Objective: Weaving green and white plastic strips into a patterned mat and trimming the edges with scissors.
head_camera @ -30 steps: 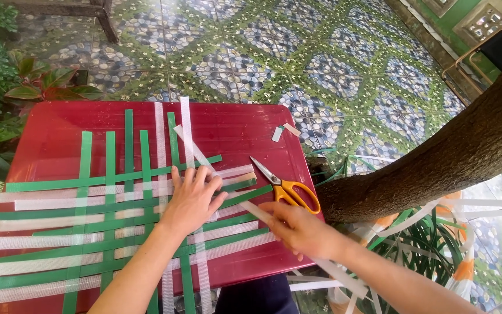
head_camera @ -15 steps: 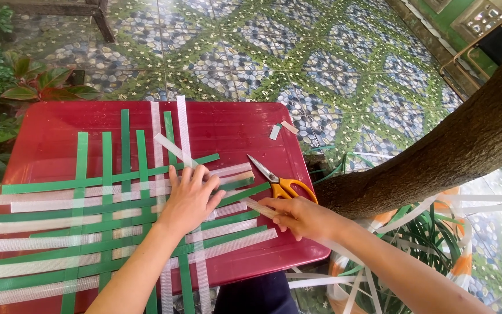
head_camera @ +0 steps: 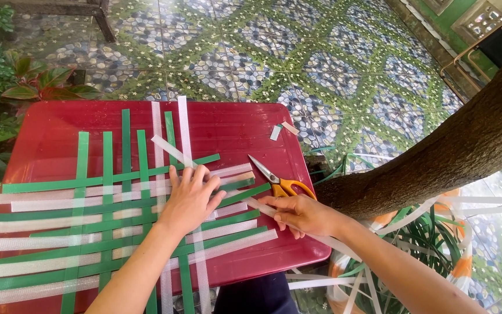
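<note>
We have a loose lattice of green and white plastic strips [head_camera: 117,221] spread over the near left part of a red table [head_camera: 233,125], with one long white strip [head_camera: 172,151] running slantwise from the far middle of the weave toward the near right. Our left hand [head_camera: 190,197] lies flat on the crossings, fingers spread and pressing down. Our right hand [head_camera: 303,215] sits at the table's right edge with its fingers closed on that slanted strip; it looks like a pinch, though the fingertips are partly hidden. We judge these strips light, thin, springy and rather slick, apt to slide out of the weave, so they are best held flat between thumb and fingers near a crossing. Orange-handled scissors [head_camera: 280,181] lie just beyond the right hand. Two small offcuts [head_camera: 282,130] rest farther off. A tree trunk [head_camera: 437,154] leans at the right above more loose strips [head_camera: 379,279]
</note>
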